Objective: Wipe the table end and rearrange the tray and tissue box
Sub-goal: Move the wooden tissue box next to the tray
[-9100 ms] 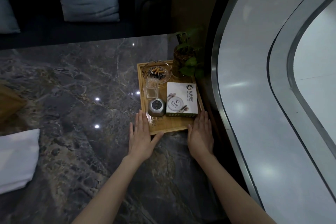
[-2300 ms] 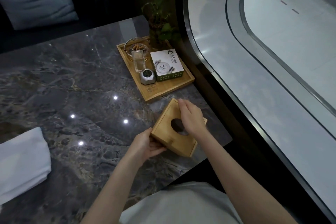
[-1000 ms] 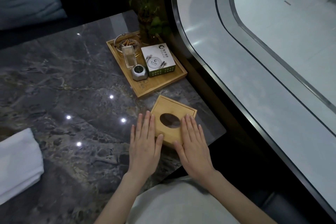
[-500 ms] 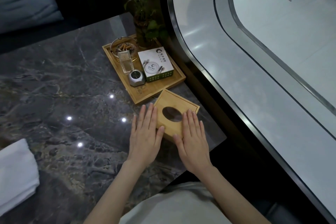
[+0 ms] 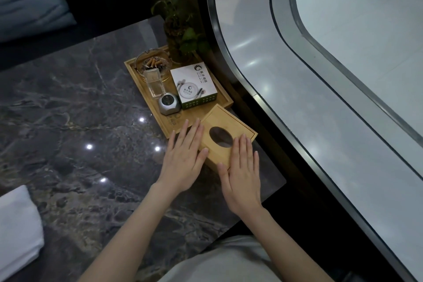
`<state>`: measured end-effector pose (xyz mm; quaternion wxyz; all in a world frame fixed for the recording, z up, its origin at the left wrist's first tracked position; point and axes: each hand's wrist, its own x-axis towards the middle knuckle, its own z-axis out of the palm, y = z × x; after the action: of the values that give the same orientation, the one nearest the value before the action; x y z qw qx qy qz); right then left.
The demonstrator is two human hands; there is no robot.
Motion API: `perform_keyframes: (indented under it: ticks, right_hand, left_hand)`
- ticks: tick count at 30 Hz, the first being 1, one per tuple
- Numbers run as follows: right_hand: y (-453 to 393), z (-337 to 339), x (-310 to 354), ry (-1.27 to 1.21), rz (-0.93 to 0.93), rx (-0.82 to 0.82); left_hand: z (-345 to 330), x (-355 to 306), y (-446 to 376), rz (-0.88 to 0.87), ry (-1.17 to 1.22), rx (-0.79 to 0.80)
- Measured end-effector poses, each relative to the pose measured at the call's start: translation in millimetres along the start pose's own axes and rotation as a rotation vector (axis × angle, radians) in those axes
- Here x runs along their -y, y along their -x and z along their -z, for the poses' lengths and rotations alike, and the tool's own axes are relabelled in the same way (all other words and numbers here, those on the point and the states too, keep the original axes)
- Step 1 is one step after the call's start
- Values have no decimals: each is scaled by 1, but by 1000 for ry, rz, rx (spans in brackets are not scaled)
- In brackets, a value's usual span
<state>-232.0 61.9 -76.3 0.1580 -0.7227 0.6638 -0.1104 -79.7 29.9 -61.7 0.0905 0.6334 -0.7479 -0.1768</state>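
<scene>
A wooden tissue box [image 5: 225,121] with an oval hole in its top lies at the dark marble table's [image 5: 80,110] right end. Its far corner touches the near edge of the wooden tray [image 5: 168,123]. My left hand [image 5: 186,155] lies flat with fingers apart against the box's left side. Resting flat on the box's near right part is my right hand [image 5: 242,174]. The tray holds a glass ashtray [image 5: 152,64] with cigarette butts, a clear box [image 5: 154,83], a small silver gadget [image 5: 169,103] and a white and green carton [image 5: 194,86].
A potted plant [image 5: 180,30] stands at the tray's far right corner. A folded white cloth [image 5: 16,229] lies at the table's near left. A curved glossy ledge [image 5: 320,98] runs along the right. A dark sofa with a blue cushion [image 5: 29,0] is behind the table.
Both flat hands have slid the tissue box away from me along the table, until it meets the tray's near edge. The tray has not moved.
</scene>
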Motion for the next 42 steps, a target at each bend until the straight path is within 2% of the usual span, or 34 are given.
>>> perform_keyframes:
  ticks: [17,34,42]
  right_hand:
    - [-17,-2,2,-52,-46,5]
    - [-30,-4,1,-58,-76,-41]
    - [-32,-2,-3,25,-23,-62]
  left_hand:
    - [4,11,-42,-115,-48,86]
    - [2,1,-69,-77,-66,93]
    - [5,-7,-66,-43,-116,88]
